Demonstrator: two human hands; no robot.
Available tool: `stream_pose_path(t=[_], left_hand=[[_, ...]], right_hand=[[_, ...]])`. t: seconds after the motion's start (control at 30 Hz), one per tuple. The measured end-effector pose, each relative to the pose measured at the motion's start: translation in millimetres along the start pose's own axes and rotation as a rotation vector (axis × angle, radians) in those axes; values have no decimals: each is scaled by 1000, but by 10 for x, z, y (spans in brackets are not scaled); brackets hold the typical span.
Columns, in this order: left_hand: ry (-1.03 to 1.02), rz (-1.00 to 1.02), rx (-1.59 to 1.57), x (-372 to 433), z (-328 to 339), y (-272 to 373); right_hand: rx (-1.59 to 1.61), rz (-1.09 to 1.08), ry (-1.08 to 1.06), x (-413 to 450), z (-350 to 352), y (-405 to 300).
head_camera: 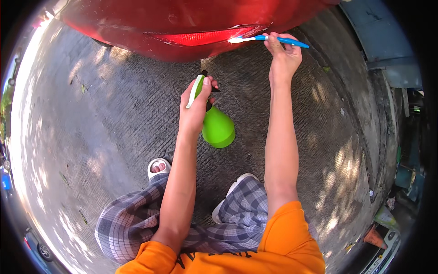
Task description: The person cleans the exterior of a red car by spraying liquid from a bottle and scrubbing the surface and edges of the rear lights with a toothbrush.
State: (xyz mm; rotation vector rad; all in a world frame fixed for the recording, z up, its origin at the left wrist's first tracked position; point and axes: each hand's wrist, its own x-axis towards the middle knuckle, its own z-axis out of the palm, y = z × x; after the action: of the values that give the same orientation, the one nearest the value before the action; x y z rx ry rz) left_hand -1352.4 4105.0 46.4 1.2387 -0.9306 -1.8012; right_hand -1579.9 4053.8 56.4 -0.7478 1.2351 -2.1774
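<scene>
Held in my right hand [284, 54] is a blue and white toothbrush [291, 41]. Its bristle head meets the right part of a red lamp lens [195, 38], low on a glossy red car body [137, 20]. My left hand [198, 102] grips the trigger head of a green spray bottle [219, 128] with a black collar and nozzle. The bottle hangs tilted above the pavement, its nozzle end towards the car. Part of the trigger is hidden behind my fingers.
Ridged concrete pavement [130, 113] lies below, with dark patches around the bottle. My sandalled foot [159, 167] is at lower left. A blue-grey metal structure [379, 37] stands at upper right, an orange traffic cone [375, 237] at lower right. Another car [39, 251] is at lower left.
</scene>
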Motion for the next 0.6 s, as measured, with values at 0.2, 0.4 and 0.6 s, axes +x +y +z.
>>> stream_pose_path(t=[0.2,0.4,0.6], left_hand=[[-2,33,-4,15,-51,-6],[10,7,-8,-13,-12,25],[30,17,41,-36,-34,66]], right_hand=[[100,63,71,-260,43,290],[118,65,178,-381,42,350],[-34,16,127,-94,16,207]])
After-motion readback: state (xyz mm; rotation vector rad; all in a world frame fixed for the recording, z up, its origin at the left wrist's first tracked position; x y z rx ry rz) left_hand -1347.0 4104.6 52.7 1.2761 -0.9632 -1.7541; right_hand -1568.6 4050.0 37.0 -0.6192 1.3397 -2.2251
